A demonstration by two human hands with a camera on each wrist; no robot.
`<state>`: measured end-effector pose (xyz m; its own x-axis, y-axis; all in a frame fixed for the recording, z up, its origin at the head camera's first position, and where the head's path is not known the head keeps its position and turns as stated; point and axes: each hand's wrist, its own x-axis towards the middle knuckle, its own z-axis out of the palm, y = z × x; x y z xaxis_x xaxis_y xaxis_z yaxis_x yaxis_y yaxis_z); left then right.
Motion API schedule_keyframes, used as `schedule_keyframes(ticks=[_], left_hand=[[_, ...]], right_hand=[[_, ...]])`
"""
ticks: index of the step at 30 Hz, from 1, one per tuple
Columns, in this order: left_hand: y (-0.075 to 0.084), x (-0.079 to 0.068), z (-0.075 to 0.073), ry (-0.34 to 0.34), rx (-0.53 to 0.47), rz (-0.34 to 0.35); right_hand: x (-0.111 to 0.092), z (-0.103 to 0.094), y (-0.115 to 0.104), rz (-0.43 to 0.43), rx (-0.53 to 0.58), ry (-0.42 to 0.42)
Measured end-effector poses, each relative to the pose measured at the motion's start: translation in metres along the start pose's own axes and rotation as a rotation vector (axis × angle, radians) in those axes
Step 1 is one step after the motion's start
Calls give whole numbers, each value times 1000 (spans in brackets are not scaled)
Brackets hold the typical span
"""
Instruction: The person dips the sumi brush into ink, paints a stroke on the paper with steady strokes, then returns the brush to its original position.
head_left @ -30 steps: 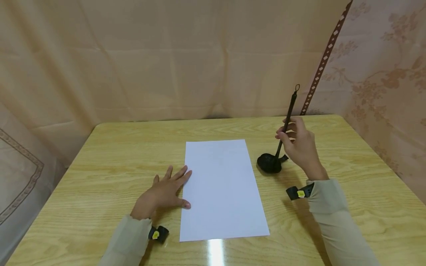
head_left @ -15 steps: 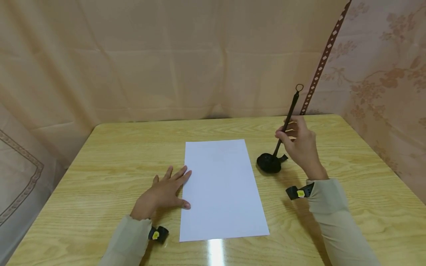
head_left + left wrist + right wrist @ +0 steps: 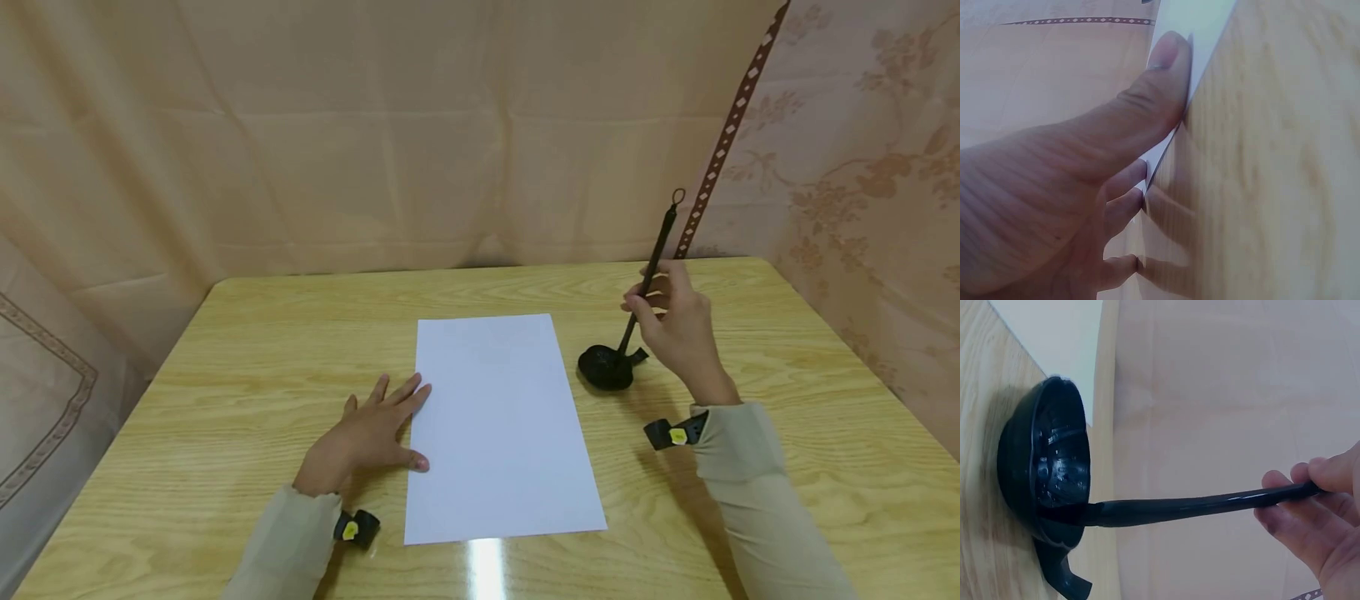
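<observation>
My right hand [image 3: 681,333] pinches a slim black calligraphy brush [image 3: 658,248] by its shaft, thumb against the fingers. The brush leans slightly right, a small loop at its top end, its tip down inside a small black dish [image 3: 597,370]. In the right wrist view, that dish [image 3: 1017,465] has a scalloped rim, a wet shine inside and a short curved handle; the bristles are hidden in it. A blank white sheet of paper [image 3: 502,429] lies left of the dish. My left hand [image 3: 363,437] rests spread at the sheet's left edge, thumb and fingertips on the paper.
All of this is on a light wood-grain table [image 3: 247,358]. A beige curtain [image 3: 360,150] hangs behind the far edge, and a flowered cloth [image 3: 877,183] is at the right. Each wrist wears a small black camera. Light glares off the table's front.
The brush's top has tilted a little to the right while its tip shifts slightly inside the dish. Left hand and paper stay put.
</observation>
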<state>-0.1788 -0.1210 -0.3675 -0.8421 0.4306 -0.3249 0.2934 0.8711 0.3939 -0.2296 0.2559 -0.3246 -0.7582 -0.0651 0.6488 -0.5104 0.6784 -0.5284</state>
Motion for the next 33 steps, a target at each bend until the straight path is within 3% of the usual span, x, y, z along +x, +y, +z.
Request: schedule_keyframes(ticks=[5, 13, 23, 33], left_hand=[[0, -1, 0, 2, -7, 1], [1, -1, 0, 5, -5, 1], [1, 0, 0, 15, 10, 2], [0, 0, 1, 12, 17, 1]], right_hand=[[0, -3, -1, 22, -10, 5], [1, -2, -6, 14, 67, -1], [-2, 1, -2, 26, -17, 13], [-1, 0, -3, 8, 27, 20]])
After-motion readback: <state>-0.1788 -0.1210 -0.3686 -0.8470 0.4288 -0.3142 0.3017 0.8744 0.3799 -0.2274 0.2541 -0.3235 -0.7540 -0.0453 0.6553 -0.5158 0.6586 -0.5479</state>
